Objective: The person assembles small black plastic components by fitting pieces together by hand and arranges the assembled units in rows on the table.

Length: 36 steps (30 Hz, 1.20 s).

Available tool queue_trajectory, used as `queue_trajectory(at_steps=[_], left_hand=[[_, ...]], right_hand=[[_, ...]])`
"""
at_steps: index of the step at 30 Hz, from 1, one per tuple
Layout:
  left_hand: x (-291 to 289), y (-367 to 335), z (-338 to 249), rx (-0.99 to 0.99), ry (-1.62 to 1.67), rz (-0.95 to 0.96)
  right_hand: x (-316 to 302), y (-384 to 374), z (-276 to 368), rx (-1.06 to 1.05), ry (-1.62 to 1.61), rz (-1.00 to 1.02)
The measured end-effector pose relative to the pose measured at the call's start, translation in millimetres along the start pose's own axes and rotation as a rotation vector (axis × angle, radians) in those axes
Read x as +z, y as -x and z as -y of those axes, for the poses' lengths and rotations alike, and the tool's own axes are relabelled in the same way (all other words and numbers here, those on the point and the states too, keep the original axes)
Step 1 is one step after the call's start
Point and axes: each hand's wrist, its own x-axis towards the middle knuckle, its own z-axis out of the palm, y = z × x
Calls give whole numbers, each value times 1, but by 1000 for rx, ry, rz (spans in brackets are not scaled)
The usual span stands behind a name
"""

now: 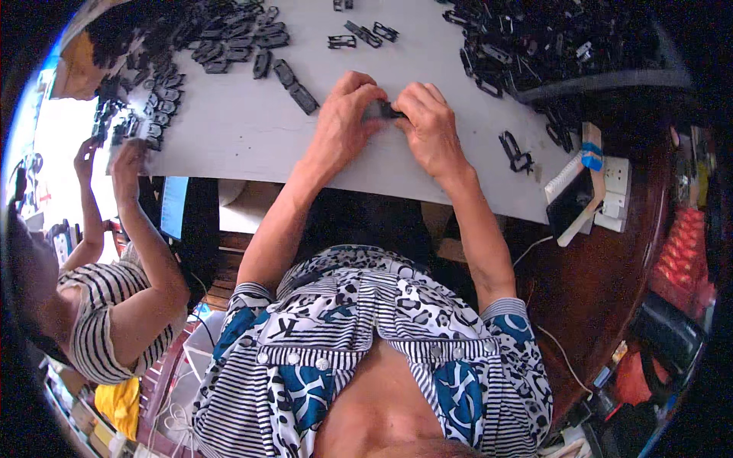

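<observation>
Over the middle of the white table (pixel 229 137), my two hands meet at a small black plastic part (pixel 385 110). My left hand (pixel 345 118) is closed on its left side, the fingers curled round it. My right hand (pixel 429 126) pinches its right end between thumb and fingers. Much of the part is hidden by my fingers, so its exact kind does not show. Left of my left hand lie two long black plastic pieces (pixel 295 87), end to end. Beyond my hands rest a few small black frame-shaped pieces (pixel 365 34).
Heaps of black parts lie at the far left (pixel 229 38) and far right (pixel 527 46). Two loose black frames (pixel 516 153) lie right, near a phone (pixel 571 204) on a stand and a white power strip (pixel 613 195). At left a co-worker in a striped top (pixel 114 313) handles similar parts.
</observation>
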Motion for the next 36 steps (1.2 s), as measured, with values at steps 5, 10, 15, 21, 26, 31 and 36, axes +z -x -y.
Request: queue_trajectory(at_steps=[5, 10, 15, 21, 26, 31, 36], left_hand=[[-20, -28, 3, -93, -260, -41], [-23, -65, 31, -5, -751, -101], [-21, -70, 23, 45, -726, 1], [3, -58, 4, 47, -238, 19], [18, -57, -3, 10, -74, 59], [15, -52, 12, 79, -119, 52], [11, -36, 4, 94, -86, 26]], right_hand=[[-18, 12, 10, 20, -33, 92], [-80, 53, 0, 319, 353, -173], [-112, 81, -23, 498, 560, -65], [-92, 66, -25, 489, 603, 74], [-78, 37, -24, 463, 350, 53], [-86, 34, -34, 176, 252, 117], [-79, 35, -49, 1, 272, 188]])
